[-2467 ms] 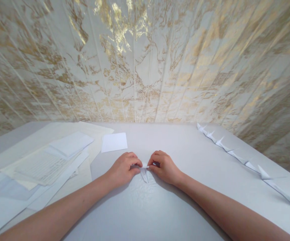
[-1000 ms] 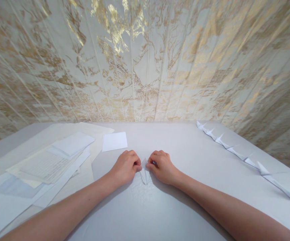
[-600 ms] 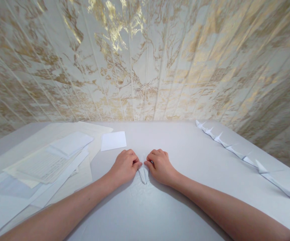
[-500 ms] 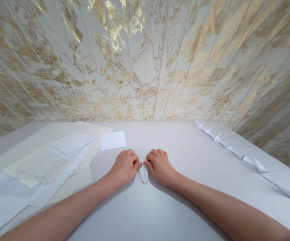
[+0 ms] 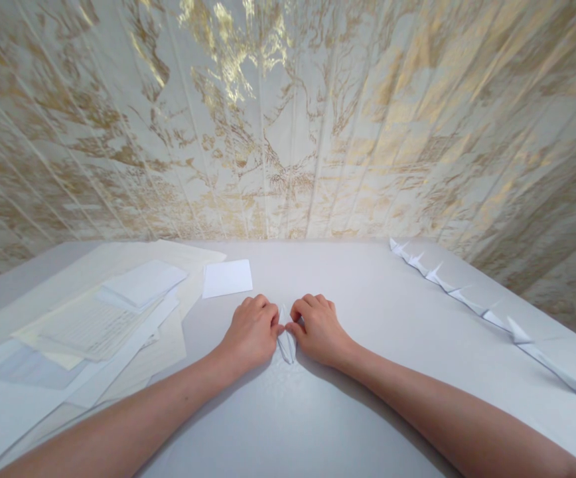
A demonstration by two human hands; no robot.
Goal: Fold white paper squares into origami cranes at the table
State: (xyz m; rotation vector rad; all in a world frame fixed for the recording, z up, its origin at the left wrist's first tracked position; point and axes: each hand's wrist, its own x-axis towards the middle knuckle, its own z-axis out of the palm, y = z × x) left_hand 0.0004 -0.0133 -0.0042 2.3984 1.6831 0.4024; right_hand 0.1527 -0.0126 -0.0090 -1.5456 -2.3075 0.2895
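A small white folded paper (image 5: 287, 346) lies on the pale table between my hands, its narrow point facing me. My left hand (image 5: 254, 330) pinches its left edge, thumb and fingertips together. From the other side, my right hand (image 5: 318, 328) grips the right edge with curled fingers, the thumb pressing near the middle. A thin upper tip of the paper shows between the two hands. Part of its middle is hidden by my fingertips.
Loose sheets and printed pages (image 5: 99, 325) are piled on the left. A white paper rectangle (image 5: 227, 277) lies beyond my left hand. Several folded paper cranes (image 5: 519, 332) line the right edge. A gold-patterned wall covering (image 5: 288, 133) rises behind the table (image 5: 367, 279).
Both hands stay at the folded paper with only slight finger shifts; the right fingers have lifted a little, showing more of its upper tip. The view has drifted slightly.
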